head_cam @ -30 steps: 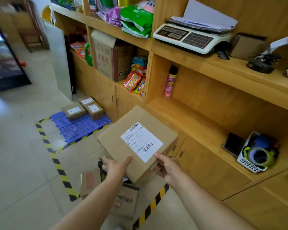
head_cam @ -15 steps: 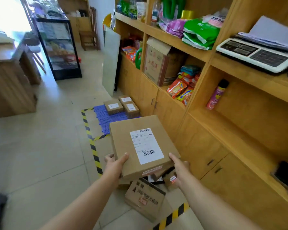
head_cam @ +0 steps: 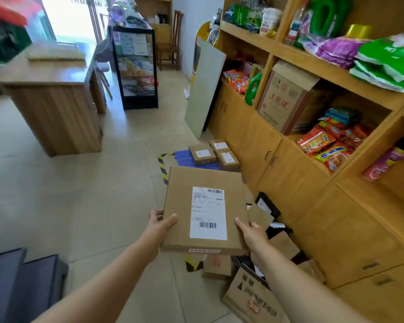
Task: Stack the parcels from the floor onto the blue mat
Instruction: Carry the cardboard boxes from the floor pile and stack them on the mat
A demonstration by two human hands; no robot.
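Since a moment earlier the view is swinging left, showing more open floor [head_cam: 84, 197]. The left hand [head_cam: 158, 226] and right hand [head_cam: 252, 233] are gripping the parcel's [head_cam: 180, 206] near corners, holding it above floor parcels [head_cam: 250, 297], short of the mat [head_cam: 184, 158], which is bearing three boxes [head_cam: 202, 154] beside the cabinet [head_cam: 289, 173].

Wooden shelving unit [head_cam: 287, 157] along the right wall held snack packets [head_cam: 322, 145], a printed carton [head_cam: 282, 101], green bags [head_cam: 387, 64] and a spray can [head_cam: 387, 159]. A pale board [head_cam: 204, 89] leaned against its far end. Wooden desk [head_cam: 54, 101] and glass display case [head_cam: 135, 66] stood beyond.
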